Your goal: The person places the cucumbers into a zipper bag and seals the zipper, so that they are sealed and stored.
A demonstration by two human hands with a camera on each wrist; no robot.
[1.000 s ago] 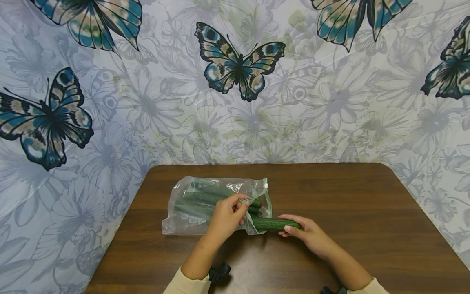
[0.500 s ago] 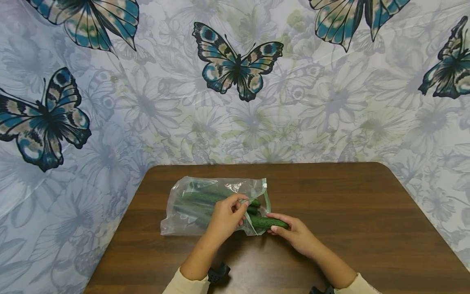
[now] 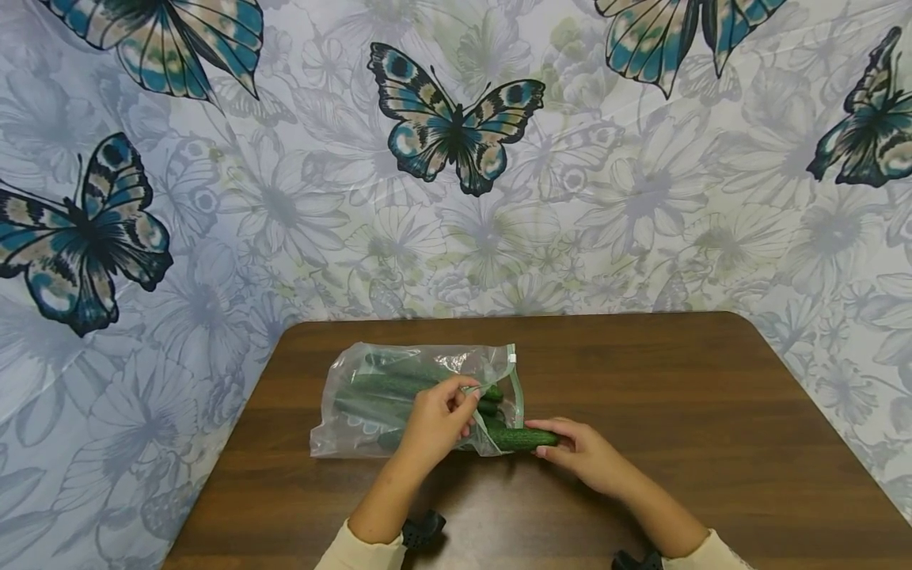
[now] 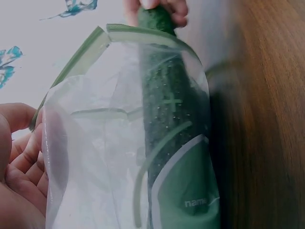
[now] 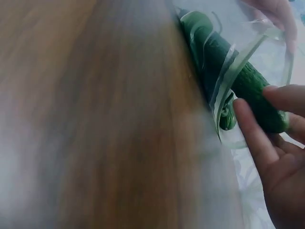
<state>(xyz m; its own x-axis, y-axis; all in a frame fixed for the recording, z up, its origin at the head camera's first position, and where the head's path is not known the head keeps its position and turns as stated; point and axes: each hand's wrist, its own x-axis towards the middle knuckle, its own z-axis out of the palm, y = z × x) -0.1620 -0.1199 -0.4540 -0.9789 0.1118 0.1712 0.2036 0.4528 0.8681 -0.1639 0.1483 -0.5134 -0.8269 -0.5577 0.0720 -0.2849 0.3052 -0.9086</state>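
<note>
A clear zip bag with a green-edged mouth lies on its side, several cucumbers inside. My left hand pinches one lip of the mouth and lifts it away from the other; in the left wrist view these fingers sit at the bag's left edge. One cucumber lies mostly in the bag, its right end sticking out. Around that end my right hand has its thumb and fingers. From the right wrist view, the cucumber passes through the open mouth, with another cucumber's tip beside it.
The bag rests on a brown wooden table with rounded far corners. Behind it hangs a pale cloth printed with flowers and blue butterflies. Dark straps sit at both wrists, below cream sleeves.
The cucumber has slid left, deeper into the bag, with the right hand following; then that hand has shifted slightly back right at its end. The left hand keeps its grip on the bag.
</note>
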